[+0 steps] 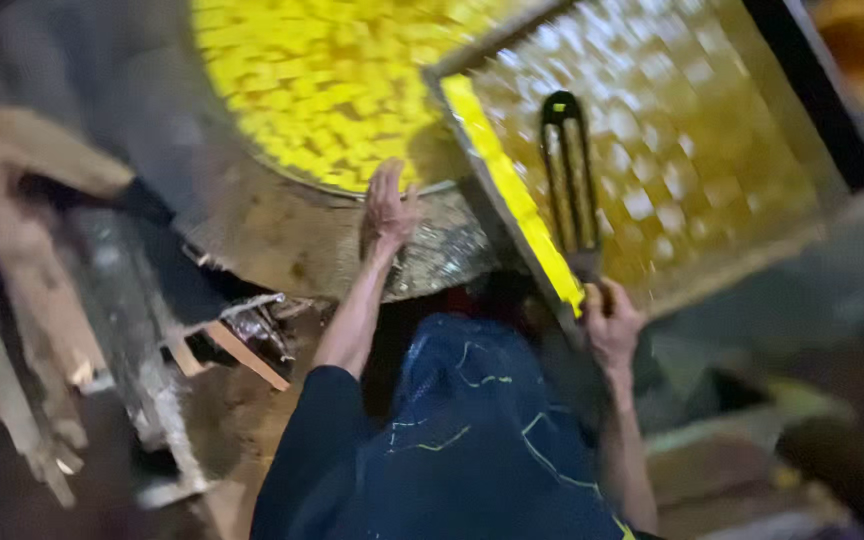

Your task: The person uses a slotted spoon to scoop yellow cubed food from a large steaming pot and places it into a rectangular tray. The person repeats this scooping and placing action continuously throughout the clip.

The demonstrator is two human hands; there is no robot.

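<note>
A big round metal pan point(282, 235) holds many small yellow cubes point(322, 70). My left hand point(387, 210) rests flat on the pan's near rim, fingers apart and holding nothing. A rectangular metal tray point(512, 195) of golden cubes point(682, 130) lies tilted, one corner over the pan. My right hand point(612, 322) grips the handle of a dark slotted metal tool point(570, 175), whose blade lies over the tray near its yellow-smeared edge. The picture is blurred by motion.
My blue patterned clothing point(472, 430) fills the bottom centre. Rough wooden planks and scraps point(22, 330) lie at the left beside a dark, dirty block. A dark strip point(817, 90) borders the tray's far side. An orange thing point(857, 35) shows at the top right.
</note>
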